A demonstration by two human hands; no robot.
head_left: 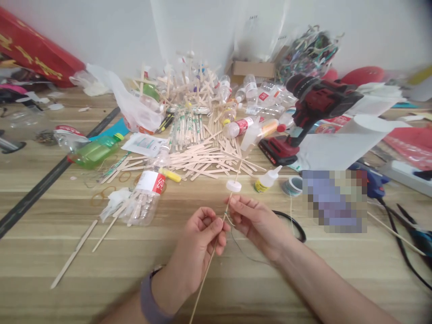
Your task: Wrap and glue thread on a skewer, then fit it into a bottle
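Note:
A thin wooden skewer [204, 280] slants up and away from me between both hands. My left hand [192, 252] is closed around it, thumb and fingers pinching just below a knot of thread. Just above, my right hand [258, 222] is also closed, its thumb and forefinger pinched at the skewer and thread. Loose thread [245, 255] trails from there across the table under my right wrist. A white bottle cap [233, 186] is threaded on the skewer beyond my fingers, and crossed flat sticks [243, 160] appear at its far end.
Behind my hands lie a heap of flat wooden sticks [199, 157], a glue bottle [267, 180] and a thread spool [293, 185]. A red cordless drill [303, 108] stands to the right. On the left are a labelled plastic bottle [147, 191] and a green bottle [96, 150].

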